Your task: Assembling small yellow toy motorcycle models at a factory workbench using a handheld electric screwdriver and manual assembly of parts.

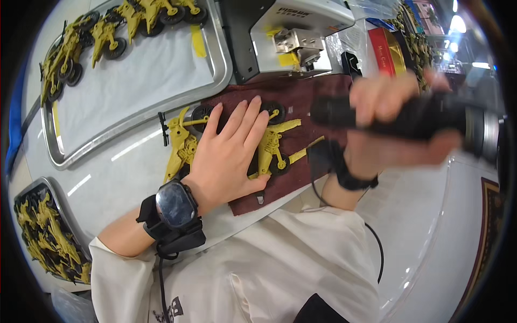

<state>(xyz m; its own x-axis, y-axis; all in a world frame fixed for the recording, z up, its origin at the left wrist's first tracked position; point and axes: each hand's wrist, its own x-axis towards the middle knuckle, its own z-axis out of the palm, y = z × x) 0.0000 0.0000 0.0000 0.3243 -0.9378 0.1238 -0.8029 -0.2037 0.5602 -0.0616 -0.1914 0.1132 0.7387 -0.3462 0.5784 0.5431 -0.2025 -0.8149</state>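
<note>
My left hand (229, 153) lies flat, fingers spread, on a yellow toy cannon model (183, 145) with black wheels, pressing it onto a dark red cloth (301, 97). A second yellow part (272, 145) shows just right of my fingers. My right hand (396, 126) is raised above the cloth's right side and grips a black cylindrical power tool (420, 118), which looks blurred. A watch (175, 204) sits on my left wrist, and a black band is on the right wrist.
A metal tray (221, 59) at the upper left holds white paper and a row of finished yellow models (107, 32). Another tray (46, 237) at the lower left is piled with yellow parts. A grey and white machine (291, 32) stands behind the cloth.
</note>
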